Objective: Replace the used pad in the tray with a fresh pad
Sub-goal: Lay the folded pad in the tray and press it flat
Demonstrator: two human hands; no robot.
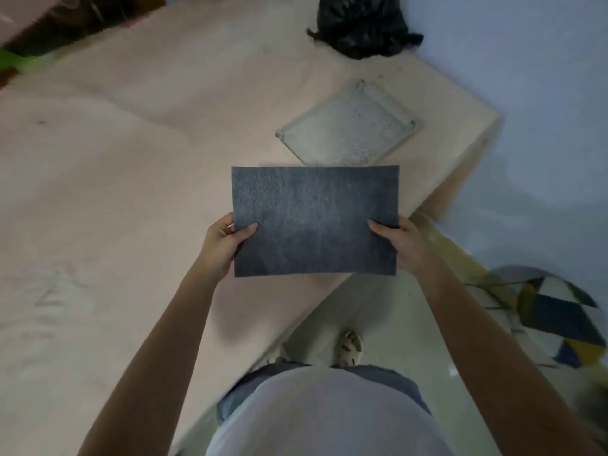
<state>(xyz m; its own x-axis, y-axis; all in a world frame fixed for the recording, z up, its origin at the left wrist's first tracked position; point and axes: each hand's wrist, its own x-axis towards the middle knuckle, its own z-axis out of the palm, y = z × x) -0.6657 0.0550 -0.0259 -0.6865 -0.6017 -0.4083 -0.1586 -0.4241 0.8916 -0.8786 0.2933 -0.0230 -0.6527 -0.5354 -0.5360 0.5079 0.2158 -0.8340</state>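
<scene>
The pad [315,222] is a flat rectangular sheet, dark grey-blue w/ a fine felt-like grain, slightly paler in the middle; edges are straight, corners square, no folds. It's held level in the air above the near edge of the table [131,166], long side running left-right. Left hand [223,245] pinches the left short edge, thumb on top, fingers under; right hand [399,243] pinches the right short edge the same way. Just beyond the pad's far edge the tray [348,126] lies on the table, turned diamond-wise: clear, roughly square, raised rim w/ small round knobs at the corners, speckled pale surface inside; can't tell if that's a pad or the tray's own bottom. Table top is smooth, pale pinkish wood-like board. Far side, near the wall, sits a crumpled shiny black plastic bag [362,24]. At right, on the floor, a round cushion [559,317] w/ a blue, white & yellow triangle pattern.
</scene>
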